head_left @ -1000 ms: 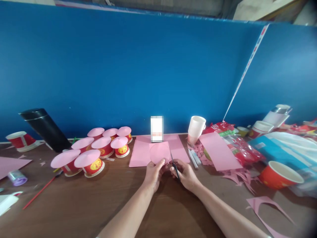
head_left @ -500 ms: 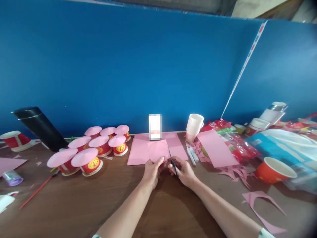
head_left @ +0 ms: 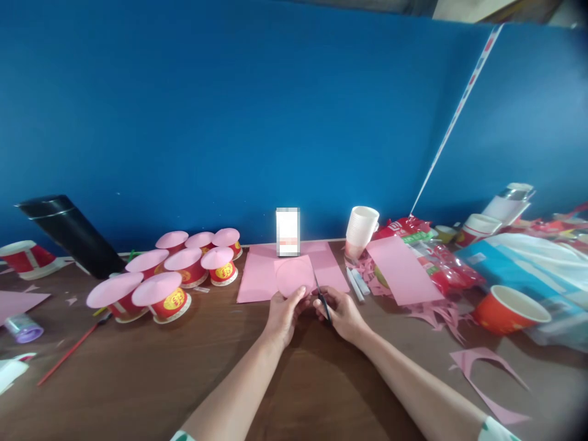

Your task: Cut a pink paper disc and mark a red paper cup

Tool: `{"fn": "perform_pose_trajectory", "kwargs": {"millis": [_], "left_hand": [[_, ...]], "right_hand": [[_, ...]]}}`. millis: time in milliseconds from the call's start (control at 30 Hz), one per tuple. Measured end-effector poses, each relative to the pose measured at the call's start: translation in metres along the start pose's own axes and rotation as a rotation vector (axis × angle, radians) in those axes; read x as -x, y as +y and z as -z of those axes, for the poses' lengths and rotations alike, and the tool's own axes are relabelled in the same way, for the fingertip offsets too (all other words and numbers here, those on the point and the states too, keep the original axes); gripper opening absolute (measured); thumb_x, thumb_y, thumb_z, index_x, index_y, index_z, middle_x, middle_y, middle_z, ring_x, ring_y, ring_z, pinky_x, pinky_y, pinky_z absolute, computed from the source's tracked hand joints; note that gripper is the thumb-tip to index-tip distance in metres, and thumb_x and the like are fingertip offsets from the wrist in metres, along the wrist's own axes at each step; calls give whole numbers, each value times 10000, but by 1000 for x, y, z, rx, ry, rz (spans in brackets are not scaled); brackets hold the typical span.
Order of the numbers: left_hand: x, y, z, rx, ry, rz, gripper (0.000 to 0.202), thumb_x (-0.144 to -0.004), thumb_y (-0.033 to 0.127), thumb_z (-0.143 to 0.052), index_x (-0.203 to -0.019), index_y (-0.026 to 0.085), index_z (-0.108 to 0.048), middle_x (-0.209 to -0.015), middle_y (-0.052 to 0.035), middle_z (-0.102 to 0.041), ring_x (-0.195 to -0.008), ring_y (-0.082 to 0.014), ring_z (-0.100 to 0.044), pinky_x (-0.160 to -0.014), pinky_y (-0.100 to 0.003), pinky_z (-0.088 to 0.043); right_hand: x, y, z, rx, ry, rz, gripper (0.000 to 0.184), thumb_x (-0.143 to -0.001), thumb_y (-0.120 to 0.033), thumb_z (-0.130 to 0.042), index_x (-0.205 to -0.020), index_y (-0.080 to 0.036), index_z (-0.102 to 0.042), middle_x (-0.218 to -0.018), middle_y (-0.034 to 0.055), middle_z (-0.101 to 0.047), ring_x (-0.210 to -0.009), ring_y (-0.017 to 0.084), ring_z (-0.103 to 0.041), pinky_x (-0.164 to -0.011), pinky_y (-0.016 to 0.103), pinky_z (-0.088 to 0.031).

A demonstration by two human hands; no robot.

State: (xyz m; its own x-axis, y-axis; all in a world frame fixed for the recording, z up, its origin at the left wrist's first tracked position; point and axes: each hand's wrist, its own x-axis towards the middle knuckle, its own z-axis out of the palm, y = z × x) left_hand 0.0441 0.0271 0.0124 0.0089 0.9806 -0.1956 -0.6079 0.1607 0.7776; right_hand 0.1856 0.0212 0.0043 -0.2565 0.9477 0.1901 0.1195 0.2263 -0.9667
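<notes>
Blue wall [head_left: 229, 122] behind brown bench [head_left: 184, 380]; left hand [head_left: 283, 313] pinching near edge of pink paper [head_left: 293, 277], thumb on top; right hand [head_left: 343, 312] with fingers curled round scissors [head_left: 325, 307] at paper's right edge, long axis running away from body, blades pointing forward, slightly left; pink sheets [head_left: 257, 278] behind paper
</notes>
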Motion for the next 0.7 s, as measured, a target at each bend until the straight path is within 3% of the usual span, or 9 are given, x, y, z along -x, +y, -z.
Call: {"fn": "perform_pose_trajectory", "kwargs": {"millis": [700], "left_hand": [[-2, -2, 2, 18, 11, -7, 217, -597, 212, -741, -732, 76, -639, -682, -60, -656, -637, -124, -611, -579, -202, -505]], "right_hand": [[0, -2, 0, 9, 16, 7, 282, -787, -376, -567, -950, -146, -572, -537, -40, -484, -468, 89, -458, -453, 199, -386]]}}
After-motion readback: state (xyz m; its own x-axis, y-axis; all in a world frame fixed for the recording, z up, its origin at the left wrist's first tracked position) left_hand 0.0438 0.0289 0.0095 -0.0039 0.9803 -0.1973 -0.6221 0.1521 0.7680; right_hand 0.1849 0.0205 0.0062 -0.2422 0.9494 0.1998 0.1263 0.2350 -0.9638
